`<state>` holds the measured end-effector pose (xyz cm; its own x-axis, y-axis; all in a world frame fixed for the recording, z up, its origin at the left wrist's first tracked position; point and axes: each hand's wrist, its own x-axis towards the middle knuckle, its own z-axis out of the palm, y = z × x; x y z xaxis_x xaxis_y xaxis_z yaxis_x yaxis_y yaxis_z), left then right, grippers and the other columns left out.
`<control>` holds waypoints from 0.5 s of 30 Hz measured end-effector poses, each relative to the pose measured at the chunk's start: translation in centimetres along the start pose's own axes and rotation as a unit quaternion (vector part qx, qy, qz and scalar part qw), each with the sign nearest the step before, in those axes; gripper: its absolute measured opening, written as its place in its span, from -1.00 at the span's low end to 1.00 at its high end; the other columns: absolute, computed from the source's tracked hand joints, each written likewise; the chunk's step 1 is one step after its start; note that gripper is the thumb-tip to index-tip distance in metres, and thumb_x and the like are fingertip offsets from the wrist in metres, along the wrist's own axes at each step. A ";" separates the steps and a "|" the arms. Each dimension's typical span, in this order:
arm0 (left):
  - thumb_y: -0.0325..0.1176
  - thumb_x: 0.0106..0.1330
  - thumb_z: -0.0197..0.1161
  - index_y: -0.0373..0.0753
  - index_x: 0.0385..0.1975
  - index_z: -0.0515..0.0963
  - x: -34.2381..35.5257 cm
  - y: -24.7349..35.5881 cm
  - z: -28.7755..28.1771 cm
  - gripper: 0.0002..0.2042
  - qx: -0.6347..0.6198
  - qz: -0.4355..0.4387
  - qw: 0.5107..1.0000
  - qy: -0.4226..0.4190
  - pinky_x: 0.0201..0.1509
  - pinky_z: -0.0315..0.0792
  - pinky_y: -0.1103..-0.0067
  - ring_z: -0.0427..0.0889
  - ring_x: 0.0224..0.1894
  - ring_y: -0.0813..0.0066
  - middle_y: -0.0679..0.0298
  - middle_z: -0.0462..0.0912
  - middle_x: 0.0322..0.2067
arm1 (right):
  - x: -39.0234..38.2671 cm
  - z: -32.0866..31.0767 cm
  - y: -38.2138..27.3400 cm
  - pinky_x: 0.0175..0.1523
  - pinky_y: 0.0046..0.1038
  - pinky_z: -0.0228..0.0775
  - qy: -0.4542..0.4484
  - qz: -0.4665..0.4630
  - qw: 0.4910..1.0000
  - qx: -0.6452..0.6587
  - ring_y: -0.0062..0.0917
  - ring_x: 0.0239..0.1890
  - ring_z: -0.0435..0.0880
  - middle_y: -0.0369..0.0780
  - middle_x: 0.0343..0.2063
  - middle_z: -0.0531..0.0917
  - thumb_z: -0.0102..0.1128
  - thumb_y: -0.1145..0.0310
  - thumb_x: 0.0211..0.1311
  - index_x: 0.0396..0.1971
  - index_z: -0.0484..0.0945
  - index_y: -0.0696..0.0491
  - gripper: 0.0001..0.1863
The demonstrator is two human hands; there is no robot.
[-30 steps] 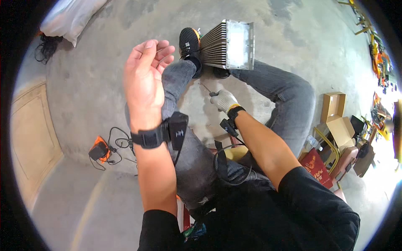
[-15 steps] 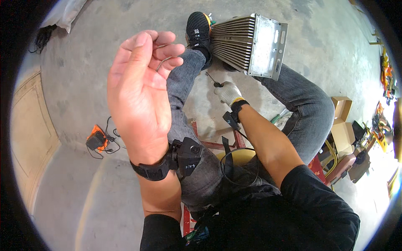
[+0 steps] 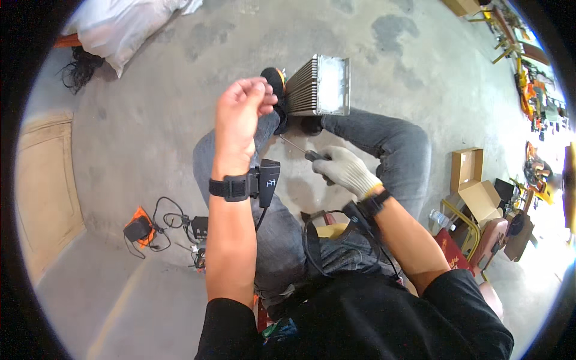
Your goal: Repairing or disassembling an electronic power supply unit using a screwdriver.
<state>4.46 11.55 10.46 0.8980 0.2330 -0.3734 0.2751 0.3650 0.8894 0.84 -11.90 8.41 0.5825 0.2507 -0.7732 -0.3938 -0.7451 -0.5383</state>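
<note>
My left hand (image 3: 246,111) is bare, raised just left of a metal finned housing (image 3: 330,84), with its fingers curled toward the thumb; anything between them is too small to make out. My gloved right hand (image 3: 342,168) grips a screwdriver (image 3: 311,155), its thin shaft pointing up-left toward my shoe. The housing, silver with dark fins, sits by my feet (image 3: 273,78) between my jeans-clad legs. Both wrists carry black strapped devices with cables.
A white sack (image 3: 120,36) lies at upper left, a beige panel (image 3: 48,192) at left. An orange item with a black adapter (image 3: 138,228) and cables is on the floor. Cardboard boxes (image 3: 480,192), a water bottle (image 3: 443,219), chairs (image 3: 487,234) and scattered tools line the right.
My left hand has moved away from the camera, toward the housing, its fingers more curled than half a second ago. My right hand with the screwdriver has come nearer me. The view has shifted.
</note>
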 end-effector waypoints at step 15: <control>-0.08 0.56 0.15 -0.30 -0.18 0.65 -5.1 -6.4 2.8 -0.64 -0.131 -0.229 0.950 -0.166 -0.04 0.61 0.47 0.70 -0.21 0.39 0.19 0.74 -0.26 | -16.4 -5.3 0.9 -0.16 -0.57 0.48 0.094 -0.100 0.979 0.151 -0.67 -0.35 0.57 -0.29 -0.33 0.64 0.24 0.31 0.25 0.16 0.56 0.23 -0.50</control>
<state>-0.88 5.49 7.42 0.7757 -0.2864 -0.5624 0.6073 0.5813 0.5416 -5.32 -19.94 22.42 0.7795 0.2335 -0.5813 -0.4334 -0.4691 -0.7695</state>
